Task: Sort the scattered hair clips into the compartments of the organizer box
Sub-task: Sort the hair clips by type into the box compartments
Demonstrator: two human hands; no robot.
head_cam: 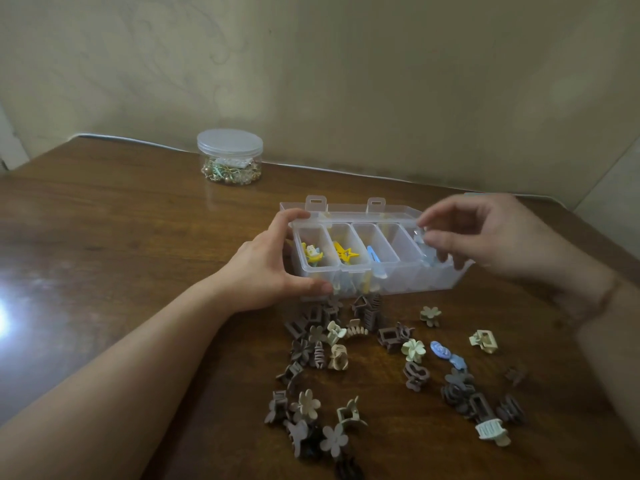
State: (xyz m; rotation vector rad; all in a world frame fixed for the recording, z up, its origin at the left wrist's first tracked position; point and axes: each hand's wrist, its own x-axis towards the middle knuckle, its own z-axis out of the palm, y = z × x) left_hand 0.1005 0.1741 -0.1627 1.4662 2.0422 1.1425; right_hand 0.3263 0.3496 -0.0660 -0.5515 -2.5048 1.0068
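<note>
Head view, sorting in progress. My left hand (266, 268) was wrapped around the left end of the clear organizer box (446, 277), thumb on the near wall and fingers curled over the far rim, steadying it on the wooden table (138, 237). My right hand (498, 233) hovered over the rightmost compartment, fingertips pinched on a small pale, translucent clip (420, 237); blur kept me from telling its shape or how firm the pinch was.

The box held five compartments in its top tray: a yellow figure clip (312, 253) lay in the first, a yellow star clip (347, 255) in the second, a blue clip (373, 255) in the third. The fourth looked empty. A lower layer showed colours faintly through the front wall.

The scattered hair clips (346, 368), mostly brown, beige and pale green claws, lay just in front of the box, some touching its near wall. A lidded round jar (229, 157) stood well apart by the wall.

Risks as I judged them: the pinched clip was small and smooth, so an early release could bounce it into the neighbouring compartment or off the rim. My left forearm (138, 358) lay close beside the pile; dragging it back could sweep clips away. Pressing on the thin tray might also tip or shift it.
</note>
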